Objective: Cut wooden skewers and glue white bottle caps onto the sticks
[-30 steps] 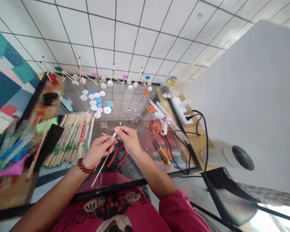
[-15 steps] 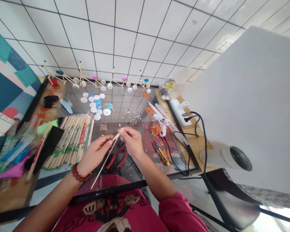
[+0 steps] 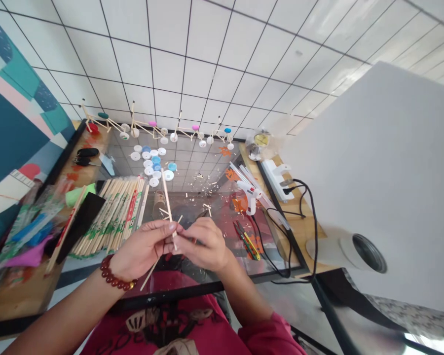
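Both hands meet near the front of the glass tabletop. My left hand point(image 3: 148, 246), with a red bead bracelet at the wrist, pinches a wooden chopstick point(image 3: 166, 195) between thumb and fingers. It points up and away, slightly tilted. The fingers of my right hand point(image 3: 203, 244) close on its lower end. Another thin stick point(image 3: 148, 276) slants below the hands, partly covered by them. Short cut sticks point(image 3: 164, 212) lie just beyond. Pliers, mostly hidden, sit under my right hand.
Wrapped chopsticks point(image 3: 107, 217) lie at left. Bottle caps point(image 3: 148, 162) cluster behind, with several small stick models point(image 3: 185, 129) along the back edge. A glue gun point(image 3: 249, 195), cutter point(image 3: 252, 246), power strip point(image 3: 277, 180) and black cable point(image 3: 315, 227) are at right. Wood scraps point(image 3: 207, 185) are scattered mid-table.
Both hands have drawn closer to my body. The chopstick now points away from me above them, where shorter ends showed between the fingertips before. The pliers have become mostly covered.
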`<action>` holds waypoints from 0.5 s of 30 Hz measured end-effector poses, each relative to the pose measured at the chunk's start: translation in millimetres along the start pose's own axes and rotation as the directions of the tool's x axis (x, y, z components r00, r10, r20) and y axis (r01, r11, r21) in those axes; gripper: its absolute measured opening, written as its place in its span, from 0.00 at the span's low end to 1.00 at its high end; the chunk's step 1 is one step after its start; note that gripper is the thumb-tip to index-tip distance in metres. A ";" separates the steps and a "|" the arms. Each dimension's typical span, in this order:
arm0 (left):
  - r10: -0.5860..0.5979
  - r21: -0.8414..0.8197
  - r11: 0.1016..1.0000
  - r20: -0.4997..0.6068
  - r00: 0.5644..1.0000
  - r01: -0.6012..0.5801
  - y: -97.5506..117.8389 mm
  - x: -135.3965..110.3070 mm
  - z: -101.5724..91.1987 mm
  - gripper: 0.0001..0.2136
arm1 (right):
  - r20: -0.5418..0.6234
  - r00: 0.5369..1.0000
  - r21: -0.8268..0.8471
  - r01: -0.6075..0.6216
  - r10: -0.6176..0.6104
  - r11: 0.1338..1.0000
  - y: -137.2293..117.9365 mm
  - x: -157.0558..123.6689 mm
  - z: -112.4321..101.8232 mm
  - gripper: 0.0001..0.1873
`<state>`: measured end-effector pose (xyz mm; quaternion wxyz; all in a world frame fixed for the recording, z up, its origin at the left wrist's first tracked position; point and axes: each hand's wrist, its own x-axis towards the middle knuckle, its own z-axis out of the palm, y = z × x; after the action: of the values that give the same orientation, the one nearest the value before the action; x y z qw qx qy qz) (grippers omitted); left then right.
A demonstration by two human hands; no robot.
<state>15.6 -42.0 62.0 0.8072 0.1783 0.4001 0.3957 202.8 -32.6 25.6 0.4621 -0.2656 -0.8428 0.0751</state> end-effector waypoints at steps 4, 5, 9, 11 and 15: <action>0.010 0.017 1.000 -0.089 0.996 -0.008 3.8 16.7 -5.9 0.05 | -0.069 0.961 0.086 -0.263 0.269 0.961 16.1 -3.7 5.0 0.36; 0.012 0.017 1.000 -0.112 0.994 -0.010 3.9 19.6 -6.4 0.04 | -0.045 0.951 0.085 -0.302 0.307 0.949 18.6 -4.1 7.1 0.37; 0.029 0.004 1.000 -0.161 0.986 -0.029 0.3 26.0 -7.2 0.03 | 0.009 0.963 0.075 -0.268 0.268 0.960 20.5 -5.9 16.1 0.33; 0.036 -0.010 0.999 -0.167 0.985 -0.038 -2.2 27.3 -8.0 0.02 | 0.028 0.964 0.071 -0.264 0.263 0.962 18.5 -6.9 19.3 0.32; 0.039 -0.056 0.997 -0.162 0.986 -0.049 -5.8 29.3 -10.2 0.02 | 0.077 0.948 0.024 -0.311 0.309 0.950 18.4 -8.8 24.7 0.30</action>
<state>21.2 -23.0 37.3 0.7684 0.1303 0.4479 0.4382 193.4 -18.6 -1.6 0.4184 -0.3834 -0.8053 0.1715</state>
